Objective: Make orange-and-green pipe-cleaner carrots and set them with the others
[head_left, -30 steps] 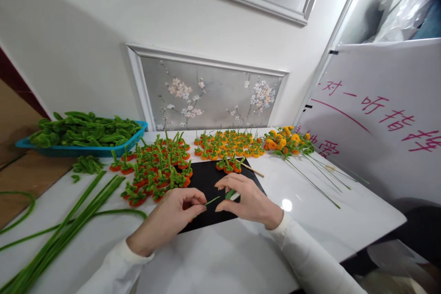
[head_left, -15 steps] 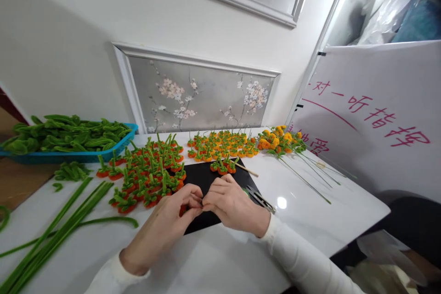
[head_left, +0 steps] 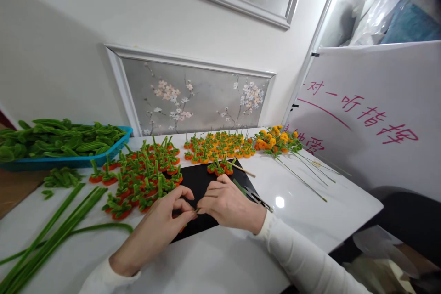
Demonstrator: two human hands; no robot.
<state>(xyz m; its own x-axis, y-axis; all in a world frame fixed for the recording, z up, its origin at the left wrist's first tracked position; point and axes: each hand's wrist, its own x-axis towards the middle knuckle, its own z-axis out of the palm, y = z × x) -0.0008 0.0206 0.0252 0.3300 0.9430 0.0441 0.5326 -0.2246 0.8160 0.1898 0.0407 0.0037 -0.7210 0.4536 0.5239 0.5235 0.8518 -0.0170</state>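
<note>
Pinching at its fingertips, left hand [head_left: 163,220] has a thin green piece [head_left: 196,211], only a speck of it visible, the rest hidden by fingers. Right hand [head_left: 227,206] meets it there, fingers bent and bunched, fingertips right at the piece; cannot tell if they grip it or only touch. So the piece sits between the two hands, above black mat [head_left: 195,181]. Bit of orange [head_left: 184,228] shows just under the left fingertips, mostly covered, shape unclear.

Just beyond the right hand: a small group of orange pieces with green tops [head_left: 220,168] on the mat, wooden stick [head_left: 245,170] next to it. Scissors [head_left: 258,199], silver blades, lie just to the right of the right hand, partly behind it. Beyond the left hand: big cluster of red-orange pieces with upright green stems [head_left: 144,177]. Farther out past both hands: yellow-orange pieces in rows [head_left: 220,144]. Far to the right of the right hand: bunch of yellow-orange flowers [head_left: 275,139], long thin stems pointing back toward the person.

Left of the left hand: long fuzzy green strips [head_left: 62,234], small green pile [head_left: 62,178] beyond those, then blue tray [head_left: 119,148] heaped with fuzzy green leaf shapes [head_left: 65,135]. White table [head_left: 303,220] under all.
</note>
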